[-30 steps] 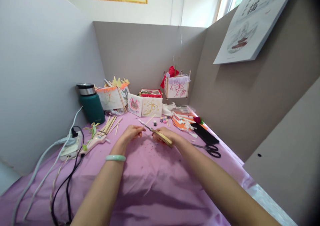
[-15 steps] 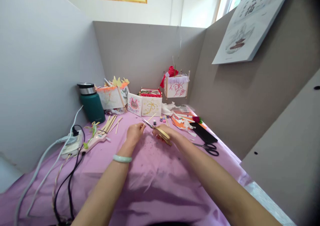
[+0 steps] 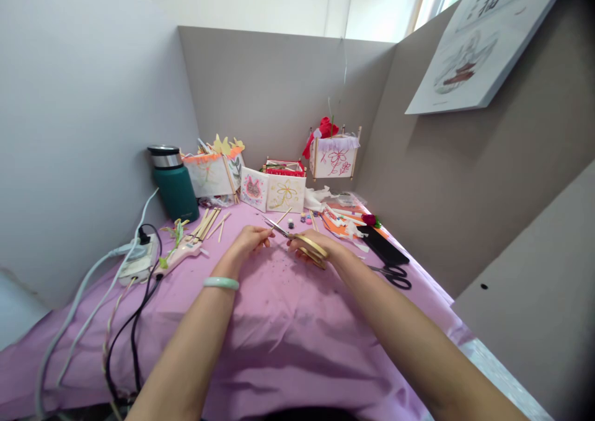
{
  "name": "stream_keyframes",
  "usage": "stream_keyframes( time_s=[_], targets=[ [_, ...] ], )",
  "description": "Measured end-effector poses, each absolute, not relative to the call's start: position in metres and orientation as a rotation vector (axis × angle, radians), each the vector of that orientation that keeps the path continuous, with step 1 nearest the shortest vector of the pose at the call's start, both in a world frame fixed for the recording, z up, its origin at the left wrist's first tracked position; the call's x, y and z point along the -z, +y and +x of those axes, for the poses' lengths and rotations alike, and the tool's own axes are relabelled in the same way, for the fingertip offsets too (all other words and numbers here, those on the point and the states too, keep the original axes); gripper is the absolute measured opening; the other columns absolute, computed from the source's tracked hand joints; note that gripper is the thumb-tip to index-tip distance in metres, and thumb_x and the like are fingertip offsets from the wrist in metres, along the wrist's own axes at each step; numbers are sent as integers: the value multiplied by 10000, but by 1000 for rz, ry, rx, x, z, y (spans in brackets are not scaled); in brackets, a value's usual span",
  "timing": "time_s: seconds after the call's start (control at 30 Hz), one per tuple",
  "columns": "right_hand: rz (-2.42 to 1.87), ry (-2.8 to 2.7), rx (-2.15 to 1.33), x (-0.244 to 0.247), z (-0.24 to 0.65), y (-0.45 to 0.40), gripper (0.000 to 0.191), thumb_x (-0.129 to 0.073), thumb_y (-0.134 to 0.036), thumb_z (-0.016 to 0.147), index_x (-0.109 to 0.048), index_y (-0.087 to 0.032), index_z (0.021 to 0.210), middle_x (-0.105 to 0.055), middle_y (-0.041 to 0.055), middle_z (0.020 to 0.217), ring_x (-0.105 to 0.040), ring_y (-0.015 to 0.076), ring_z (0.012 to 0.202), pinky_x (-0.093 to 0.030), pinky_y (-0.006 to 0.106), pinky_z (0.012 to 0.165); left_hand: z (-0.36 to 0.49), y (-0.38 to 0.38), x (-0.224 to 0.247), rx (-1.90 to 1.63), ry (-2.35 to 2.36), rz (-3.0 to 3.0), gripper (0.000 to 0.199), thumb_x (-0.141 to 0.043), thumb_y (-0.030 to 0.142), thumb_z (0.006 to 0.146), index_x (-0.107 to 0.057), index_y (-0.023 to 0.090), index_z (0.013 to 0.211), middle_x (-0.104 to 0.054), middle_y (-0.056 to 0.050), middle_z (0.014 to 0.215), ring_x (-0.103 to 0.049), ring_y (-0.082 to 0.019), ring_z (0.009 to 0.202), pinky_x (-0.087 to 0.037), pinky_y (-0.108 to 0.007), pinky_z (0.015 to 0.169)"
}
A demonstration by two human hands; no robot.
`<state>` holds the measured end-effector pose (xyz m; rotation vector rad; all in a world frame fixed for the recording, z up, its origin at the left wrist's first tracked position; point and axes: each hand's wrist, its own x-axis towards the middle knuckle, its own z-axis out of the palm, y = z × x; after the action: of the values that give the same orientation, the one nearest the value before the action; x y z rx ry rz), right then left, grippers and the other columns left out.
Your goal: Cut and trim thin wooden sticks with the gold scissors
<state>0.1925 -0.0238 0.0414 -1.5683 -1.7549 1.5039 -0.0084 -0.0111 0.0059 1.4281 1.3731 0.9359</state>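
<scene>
My left hand, with a pale green bangle on the wrist, pinches a thin wooden stick between its fingertips. The stick slants away to the upper right. In my right hand is a pair of scissors with gold handles. Their blades point to the upper left and cross the stick close to my left fingertips. Whether the blades touch the stick is too small to tell. Small dark specks lie on the purple cloth below.
Decorated panels and boxes stand at the back, beside a green bottle. More sticks, a pink glue gun and a power strip lie left. A black phone and black scissors lie right.
The view has tilted down and shifted a little. My hands are slightly farther apart, and the gold-handled scissors remain in my right hand across the stick.
</scene>
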Motion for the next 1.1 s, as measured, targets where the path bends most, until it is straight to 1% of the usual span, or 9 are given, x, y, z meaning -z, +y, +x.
stream_keyframes(
  time_s=[0.13,0.33,0.43,0.5,0.57,0.7,0.77,0.93,1.1],
  targets=[
    [-1556,-1807,-1481,-35,195,-21,246,-647,-247,657,-657,-162,888,-589,-6,524,-529,122,438,-422,208,442,-10,-13,-8,-912,1254,1287,259,-582,332,764,-641,91,839,-534,22,526,-229,-30,323,-112,-228,377],
    [-1625,-2021,-1262,-34,188,-19,201,-629,-285,661,-677,-184,829,-584,-6,494,-551,149,443,-404,218,432,-8,-13,-7,-915,1381,1383,295,-592,379,752,-667,106,836,-522,36,517,-260,-38,325,-165,-229,384],
    [-1687,-2109,-1083,-37,185,-21,139,-597,-244,658,-674,-175,751,-589,-2,503,-555,142,456,-391,210,446,-6,-10,-4,-915,1528,1536,318,-539,384,778,-696,117,852,-546,22,526,-319,-62,361,-210,-234,409],
    [-1706,-2124,-1024,-39,184,-23,93,-594,-221,647,-658,-164,683,-581,-2,496,-542,130,453,-375,204,449,-5,-9,-2,-921,1659,1675,331,-518,388,789,-714,122,785,-576,-1,534,-380,-83,407,-251,-239,443],
    [-1700,-2081,-1061,-40,183,-24,60,-602,-206,633,-640,-161,646,-560,-11,474,-519,119,434,-363,201,442,-3,-9,-2,-948,1746,1769,326,-528,387,787,-722,128,743,-617,-26,570,-441,-104,469,-283,-241,490],
    [-1685,-1970,-1184,-41,184,-23,54,-602,-213,644,-619,-164,659,-513,-33,430,-478,110,388,-356,201,415,2,-10,-1,-1011,1848,1973,283,-544,360,796,-729,155,858,-684,-59,691,-536,-139,593,-314,-247,569],
    [-1681,-1948,-1206,-40,185,-21,54,-599,-213,651,-614,-165,670,-504,-39,423,-470,108,380,-351,200,403,4,-10,0,-1014,1864,2099,286,-511,343,824,-732,163,827,-686,-67,687,-548,-147,613,-321,-255,599],
    [-1652,-1889,-1316,-37,186,-18,73,-617,-214,660,-613,-158,706,-516,-40,428,-457,96,371,-340,191,391,2,-8,-1,-1019,1755,1943,307,-514,311,815,-695,140,635,-617,-48,564,-498,-129,555,-327,-255,592],
    [-1588,-1875,-1394,-39,188,-23,81,-616,-202,659,-614,-166,732,-517,-46,433,-462,92,379,-350,185,393,-8,-10,-6,-929,1513,1488,285,-520,341,797,-680,107,831,-556,3,545,-303,-61,360,-215,-230,409]
  ],
)
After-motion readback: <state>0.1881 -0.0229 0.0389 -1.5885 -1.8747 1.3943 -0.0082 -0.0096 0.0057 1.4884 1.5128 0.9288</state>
